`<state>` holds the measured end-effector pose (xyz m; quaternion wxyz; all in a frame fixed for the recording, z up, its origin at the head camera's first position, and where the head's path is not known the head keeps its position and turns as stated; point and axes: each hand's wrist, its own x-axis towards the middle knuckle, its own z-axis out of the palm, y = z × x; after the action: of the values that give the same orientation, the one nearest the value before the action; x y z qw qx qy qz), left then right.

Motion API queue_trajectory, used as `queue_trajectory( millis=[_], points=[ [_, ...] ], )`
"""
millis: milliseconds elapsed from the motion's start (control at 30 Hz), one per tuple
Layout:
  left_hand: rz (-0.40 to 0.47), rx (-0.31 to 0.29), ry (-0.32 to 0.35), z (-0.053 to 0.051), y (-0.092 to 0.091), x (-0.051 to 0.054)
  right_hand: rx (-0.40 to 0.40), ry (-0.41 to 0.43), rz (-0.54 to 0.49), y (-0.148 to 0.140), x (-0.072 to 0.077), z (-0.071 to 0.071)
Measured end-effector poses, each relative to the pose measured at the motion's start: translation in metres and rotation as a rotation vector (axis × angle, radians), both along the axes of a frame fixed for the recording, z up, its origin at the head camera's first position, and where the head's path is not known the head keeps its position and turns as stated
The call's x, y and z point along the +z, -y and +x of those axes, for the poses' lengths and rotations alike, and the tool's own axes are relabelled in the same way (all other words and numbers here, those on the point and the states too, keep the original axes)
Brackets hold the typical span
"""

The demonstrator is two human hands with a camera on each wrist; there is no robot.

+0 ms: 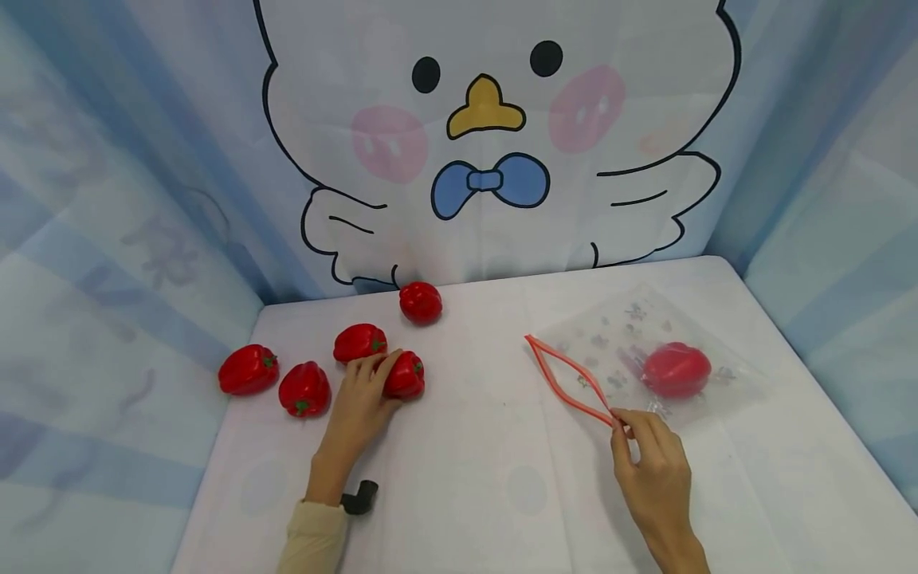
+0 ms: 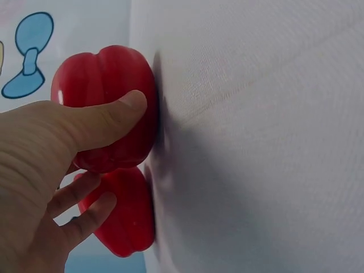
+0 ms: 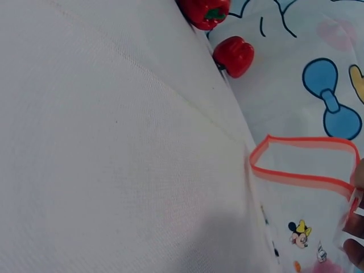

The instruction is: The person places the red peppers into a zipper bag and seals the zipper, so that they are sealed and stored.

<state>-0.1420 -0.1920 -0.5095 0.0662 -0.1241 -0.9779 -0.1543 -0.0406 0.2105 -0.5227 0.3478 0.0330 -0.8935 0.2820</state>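
My left hand (image 1: pixel 358 402) grips a red bell pepper (image 1: pixel 406 376) on the white table, with the thumb (image 2: pixel 116 116) across its near side. Just behind it, another red bell pepper (image 1: pixel 358 341) sits close to the fingers. At the right, my right hand (image 1: pixel 653 470) pinches one end of the orange-red zip edge of a clear printed plastic bag (image 1: pixel 634 312). The bag's mouth gapes in a narrow loop, also visible in the right wrist view. Inside the bag lies one red bell pepper (image 1: pixel 676 370).
Two more red bell peppers, one at the far left (image 1: pixel 248 369) and one beside it (image 1: pixel 304 389), rest left of my left hand. Another bell pepper (image 1: pixel 421 303) stands near the table's back edge. A cartoon-printed curtain (image 1: pixel 488 231) hangs behind the table (image 1: pixel 473 478).
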Motion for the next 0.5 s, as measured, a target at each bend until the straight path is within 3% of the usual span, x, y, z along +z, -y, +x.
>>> queue_trajectory(
  millis=[167, 300, 500],
  points=[
    [0.035, 0.028, -0.010, 0.0008, 0.0033, -0.0016, 0.000, 0.029, -0.008, 0.0012, 0.0020, -0.0004],
    [0.061, 0.044, -0.026, 0.0028, 0.0052, -0.0046, 0.010, -0.007, 0.004, 0.0008, -0.0005, -0.0013],
    [0.184, 0.049, -0.043, 0.0049, 0.0044, -0.0090, 0.015, -0.021, 0.010, 0.0000, -0.0037, -0.0022]
  ],
)
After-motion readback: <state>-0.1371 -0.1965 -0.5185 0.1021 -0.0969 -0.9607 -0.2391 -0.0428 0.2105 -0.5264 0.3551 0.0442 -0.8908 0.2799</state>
